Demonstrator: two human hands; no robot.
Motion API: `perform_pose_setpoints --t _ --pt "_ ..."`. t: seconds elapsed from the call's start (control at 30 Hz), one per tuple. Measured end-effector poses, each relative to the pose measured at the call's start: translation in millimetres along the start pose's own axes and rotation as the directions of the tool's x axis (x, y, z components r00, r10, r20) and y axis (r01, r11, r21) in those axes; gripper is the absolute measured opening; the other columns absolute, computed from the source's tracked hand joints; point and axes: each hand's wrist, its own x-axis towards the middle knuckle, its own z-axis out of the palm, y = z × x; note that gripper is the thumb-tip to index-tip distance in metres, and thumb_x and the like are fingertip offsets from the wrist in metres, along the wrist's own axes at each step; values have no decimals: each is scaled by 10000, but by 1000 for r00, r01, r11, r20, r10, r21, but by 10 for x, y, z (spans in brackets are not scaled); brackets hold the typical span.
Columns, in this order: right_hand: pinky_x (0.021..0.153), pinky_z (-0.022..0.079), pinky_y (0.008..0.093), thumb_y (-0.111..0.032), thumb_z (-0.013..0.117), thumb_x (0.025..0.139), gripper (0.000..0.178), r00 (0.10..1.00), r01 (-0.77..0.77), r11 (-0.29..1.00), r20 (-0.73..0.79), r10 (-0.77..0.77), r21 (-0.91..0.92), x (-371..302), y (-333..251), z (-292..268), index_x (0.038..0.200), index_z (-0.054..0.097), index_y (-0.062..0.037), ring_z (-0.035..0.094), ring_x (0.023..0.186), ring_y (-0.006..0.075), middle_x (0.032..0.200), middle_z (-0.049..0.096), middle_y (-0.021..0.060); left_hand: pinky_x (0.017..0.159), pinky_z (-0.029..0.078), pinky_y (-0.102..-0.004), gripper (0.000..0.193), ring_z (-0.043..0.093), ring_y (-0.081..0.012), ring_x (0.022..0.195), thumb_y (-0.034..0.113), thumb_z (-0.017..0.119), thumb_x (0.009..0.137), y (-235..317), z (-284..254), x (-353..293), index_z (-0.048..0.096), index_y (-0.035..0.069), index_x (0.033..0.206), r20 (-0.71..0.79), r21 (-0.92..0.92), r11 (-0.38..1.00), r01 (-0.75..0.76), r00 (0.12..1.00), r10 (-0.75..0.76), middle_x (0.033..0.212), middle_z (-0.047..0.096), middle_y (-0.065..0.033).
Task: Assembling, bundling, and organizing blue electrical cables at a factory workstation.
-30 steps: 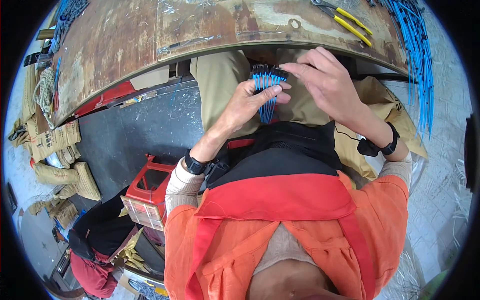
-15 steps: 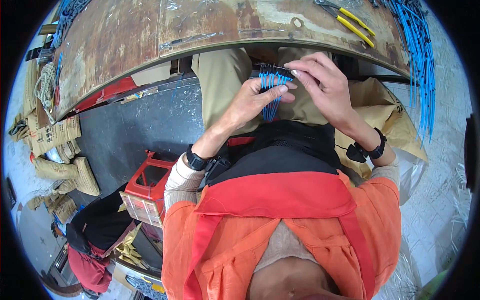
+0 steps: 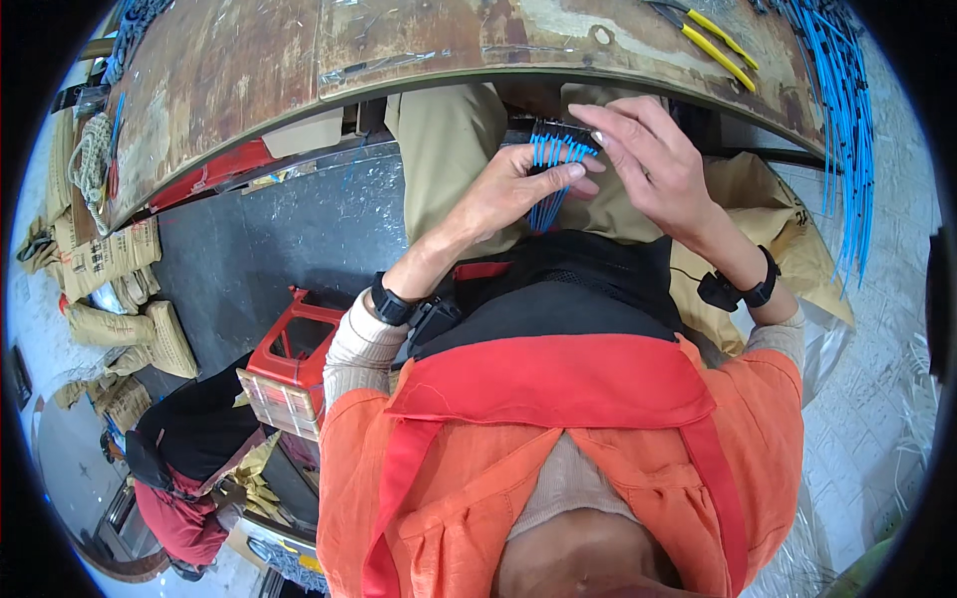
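Note:
My left hand (image 3: 513, 189) is closed round a bunch of thin blue wires (image 3: 547, 213) with black ends, held over my lap just below the table edge. The wires fan out above the thumb, and their tails hang below the fingers. Just right of the black ends, my right hand (image 3: 658, 154) has its thumb and index finger brought together in a pinch. A thin dark line runs from the black ends toward those fingertips; what they hold is too small to tell.
On the worn wooden table (image 3: 419, 40) lie yellow-handled pliers (image 3: 720, 50). More blue wires (image 3: 849, 149) hang over its right end. A coil of rope (image 3: 92, 164) hangs at the left. A red stool (image 3: 294, 344) stands left of me, with another person (image 3: 184, 498) beyond. Brown paper sacks (image 3: 110, 264) lie farther left.
Both hands have shifted slightly to the right with the wire bunch. The right hand's fingertips sit a little farther right and higher, and the blue wires are fanned a bit wider.

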Motion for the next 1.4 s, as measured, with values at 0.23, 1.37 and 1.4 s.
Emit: perform_pose_setpoints --t 0.23,1.37,1.4 --pt "770 487 317 11 567 871 318 997 -51 996 64 47 67 40 -36 47 1174 641 -48 588 896 245 1029 578 129 625 469 -219 253 625 -82 843 218 557 975 -79 -53 1 649 50 1140 -21 -14 999 -42 999 41 928 709 -64" --pt "686 482 327 -124 633 855 162 981 138 969 160 -106 -207 1956 1459 -530 973 666 -18 616 788 241 868 628 102 873 469 -255 201 600 -92 961 70 589 936 742 12 322 665 7 1111 -76 207 943 -260 957 280 1030 687 -33" --pt "681 480 318 -115 633 855 154 982 164 970 119 -144 -178 1937 1404 -523 966 668 -14 613 783 233 864 627 100 874 468 -253 202 598 -90 961 70 586 938 779 29 286 665 7 1113 -86 237 934 -267 952 294 1026 687 -28"
